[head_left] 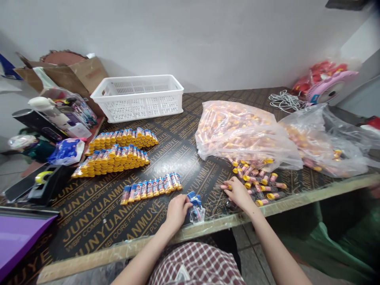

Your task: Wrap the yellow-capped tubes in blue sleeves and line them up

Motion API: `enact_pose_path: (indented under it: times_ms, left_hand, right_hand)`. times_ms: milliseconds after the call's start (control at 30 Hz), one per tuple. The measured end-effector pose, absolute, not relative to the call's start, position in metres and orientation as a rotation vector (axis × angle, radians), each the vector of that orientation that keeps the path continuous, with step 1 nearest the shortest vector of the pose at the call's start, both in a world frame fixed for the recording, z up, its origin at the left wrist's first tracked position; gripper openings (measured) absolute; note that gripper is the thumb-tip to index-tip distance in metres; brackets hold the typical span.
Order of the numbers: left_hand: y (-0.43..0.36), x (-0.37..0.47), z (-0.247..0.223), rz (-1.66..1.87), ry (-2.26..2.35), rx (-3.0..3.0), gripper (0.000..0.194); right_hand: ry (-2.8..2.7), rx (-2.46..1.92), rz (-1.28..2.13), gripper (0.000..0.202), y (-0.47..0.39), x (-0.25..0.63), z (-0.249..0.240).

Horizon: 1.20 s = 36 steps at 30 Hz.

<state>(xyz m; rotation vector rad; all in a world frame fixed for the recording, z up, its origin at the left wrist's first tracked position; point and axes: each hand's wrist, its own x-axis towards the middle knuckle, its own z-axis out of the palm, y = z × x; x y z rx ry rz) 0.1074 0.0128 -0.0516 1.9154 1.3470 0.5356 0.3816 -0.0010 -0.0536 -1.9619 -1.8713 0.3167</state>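
Observation:
My left hand (177, 211) is closed at the table's front edge, its thumb and fingers on a small stack of blue-and-clear labels (196, 206). My right hand (236, 192) pinches a yellow-capped tube (224, 187) beside a loose pile of similar tubes (263, 182). That pile spills from a translucent bag (240, 130) full of them. Left of my left hand lies a row of blue-labelled tubes (151, 188) with yellow ends. Two stacked groups of labelled tubes, a nearer one (111, 161) and a farther one (123, 137), lie farther left.
A white basket (139, 107) stands at the back. A second bag (329, 146), a white cable (286, 100) and a pink fan (331, 89) are on the right. Bottles, a tape dispenser (44, 182) and a purple object (23, 239) line the left.

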Motion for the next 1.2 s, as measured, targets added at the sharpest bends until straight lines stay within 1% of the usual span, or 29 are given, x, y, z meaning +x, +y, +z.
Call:
enact_pose_path:
  times_ms: [133, 233, 367, 467, 600, 700, 733, 900, 1033, 1200]
  left_hand:
    - [0.011, 0.107, -0.049, 0.483, 1.372, 1.961, 0.012]
    - [0.009, 0.106, -0.047, 0.475, 1.391, 1.963, 0.009]
    - [0.008, 0.106, -0.043, 0.643, 1.369, 1.896, 0.008]
    - [0.01, 0.106, -0.039, 0.765, 1.287, 1.576, 0.011]
    - [0.016, 0.106, -0.031, 0.836, 1.14, 0.953, 0.025]
    - [0.021, 0.103, -0.024, 0.861, 1.083, 0.711, 0.043]
    - [0.022, 0.103, -0.022, 0.864, 1.071, 0.667, 0.046]
    - [0.025, 0.101, -0.022, 0.941, 1.052, 0.522, 0.03]
    - [0.026, 0.101, -0.022, 1.017, 1.107, 0.464, 0.033]
    - [0.028, 0.098, -0.019, 1.079, 1.152, 0.431, 0.036]
  right_hand:
    - [-1.899, -1.874, 0.405, 0.01, 0.0, 0.368, -0.048]
    - [-1.869, -1.805, 0.459, 0.011, -0.003, 0.355, -0.043]
    - [-1.776, -1.746, 0.522, 0.015, -0.01, 0.338, -0.036]
    - [-1.609, -1.711, 0.572, 0.019, -0.019, 0.325, -0.029]
    - [-1.393, -1.587, 0.638, 0.018, -0.031, 0.307, -0.019]
    - [-1.332, -1.46, 0.693, 0.017, -0.04, 0.294, -0.013]
    - [-1.326, -1.427, 0.699, 0.016, -0.043, 0.291, -0.012]
    - [-1.421, -1.384, 0.561, 0.02, -0.055, 0.277, -0.004]
    - [-1.489, -1.37, 0.401, 0.025, -0.059, 0.27, 0.0]
    - [-1.501, -1.348, 0.357, 0.028, -0.059, 0.265, -0.001]
